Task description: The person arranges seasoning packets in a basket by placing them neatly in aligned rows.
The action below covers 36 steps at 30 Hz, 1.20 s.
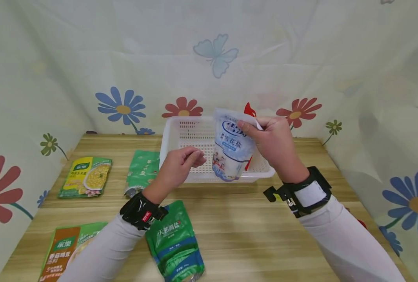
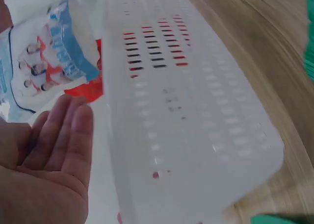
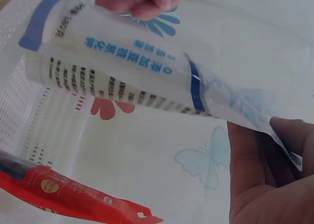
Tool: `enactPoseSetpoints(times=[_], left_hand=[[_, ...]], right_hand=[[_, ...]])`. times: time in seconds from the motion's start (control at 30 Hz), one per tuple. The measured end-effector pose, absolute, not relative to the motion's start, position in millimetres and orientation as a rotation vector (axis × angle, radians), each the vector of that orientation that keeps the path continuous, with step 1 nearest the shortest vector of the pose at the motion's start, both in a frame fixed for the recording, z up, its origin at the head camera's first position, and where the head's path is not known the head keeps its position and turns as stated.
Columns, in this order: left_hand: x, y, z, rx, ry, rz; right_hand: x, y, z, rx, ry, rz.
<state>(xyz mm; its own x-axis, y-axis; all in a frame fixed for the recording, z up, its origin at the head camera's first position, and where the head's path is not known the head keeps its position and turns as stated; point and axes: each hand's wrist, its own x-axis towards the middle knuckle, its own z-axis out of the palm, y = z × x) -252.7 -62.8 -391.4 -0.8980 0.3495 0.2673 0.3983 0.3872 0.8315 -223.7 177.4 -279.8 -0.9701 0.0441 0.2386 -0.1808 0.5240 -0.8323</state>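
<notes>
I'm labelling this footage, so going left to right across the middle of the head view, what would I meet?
Yellow-and-green packet → plain green packet → left hand → blue-and-white pouch → right hand holding that pouch.

The table (image 1: 251, 243) shows smooth, faintly glossy wood grain. Near its far edge, the basket (image 1: 202, 177) is smooth, pierced plastic; the blue-and-white pouch (image 1: 232, 148) above it is partly see-through, shiny plastic film. Glossy film wraps the dark green pouch (image 1: 175, 243) toward the near edge and the yellow packet (image 1: 85, 177) by the left edge. The sleeves (image 1: 350, 239) are matt cloth.
</notes>
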Motion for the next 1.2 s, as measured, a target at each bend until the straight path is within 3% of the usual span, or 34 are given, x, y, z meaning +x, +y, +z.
enactPoseSetpoints(times=[0.3,0.57,1.2], left_hand=[[-256.0,-70.3,-408.4,-0.867,-2.84,-0.518],[-258.2,-76.3,-424.9,-1.019,-2.781,-0.261],[-255.2,-81.2,-430.4,-1.028,-2.725,-0.175]], right_hand=[[-256.6,174.9,-288.8,-0.019,-2.497,1.408],[-275.9,164.8,-300.8,-0.143,-2.466,1.335],[-307.5,151.8,-336.7,-0.24,-2.591,1.089]])
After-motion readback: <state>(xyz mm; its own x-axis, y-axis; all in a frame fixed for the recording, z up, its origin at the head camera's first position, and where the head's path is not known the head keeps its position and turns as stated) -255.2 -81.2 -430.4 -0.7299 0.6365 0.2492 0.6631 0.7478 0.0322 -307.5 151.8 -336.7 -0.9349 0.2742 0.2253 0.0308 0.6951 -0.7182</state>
